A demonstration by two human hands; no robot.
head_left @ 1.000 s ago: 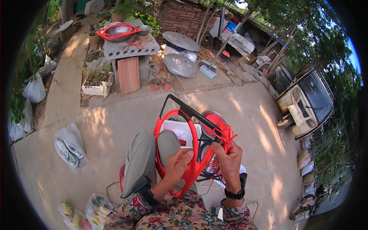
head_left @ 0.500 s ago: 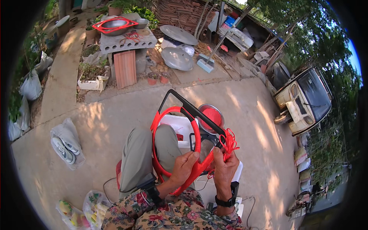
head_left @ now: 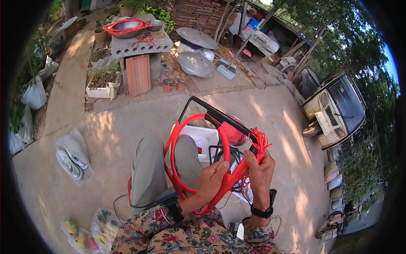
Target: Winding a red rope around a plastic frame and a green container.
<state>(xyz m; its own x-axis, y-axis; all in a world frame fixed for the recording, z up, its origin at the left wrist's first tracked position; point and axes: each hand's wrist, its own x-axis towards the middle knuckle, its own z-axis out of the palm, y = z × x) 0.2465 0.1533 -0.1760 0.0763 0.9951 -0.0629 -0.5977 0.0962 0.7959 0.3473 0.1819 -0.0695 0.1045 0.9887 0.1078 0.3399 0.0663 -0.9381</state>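
Note:
In front of my lap I hold a diamond-like frame (head_left: 220,195) with a round ring (head_left: 172,152) inside it. Red cord covers most of it, while the far right bar (head_left: 228,127) shows bare black. My left hand (head_left: 211,181) is closed over the ring and the near right side of the frame, thumb on top. At the frame's right corner my right hand (head_left: 259,172) pinches the end of the red wrapping. A looped bundle of red cord (head_left: 259,140) hangs just above its fingertips. The fingers' undersides are hidden.
Beyond the frame stand a white tub (head_left: 202,134) and a metal bowl with red contents (head_left: 235,134), partly covered. Bagged shoes (head_left: 72,163) lie on the left. A concrete slab table (head_left: 141,51) holds another red-wrapped frame (head_left: 127,27). A vehicle (head_left: 334,111) is at right.
Both hands have shifted to the right, the right one farther and slightly away from me. The frame has moved a little with them, and the cord bundle has swung right and outward.

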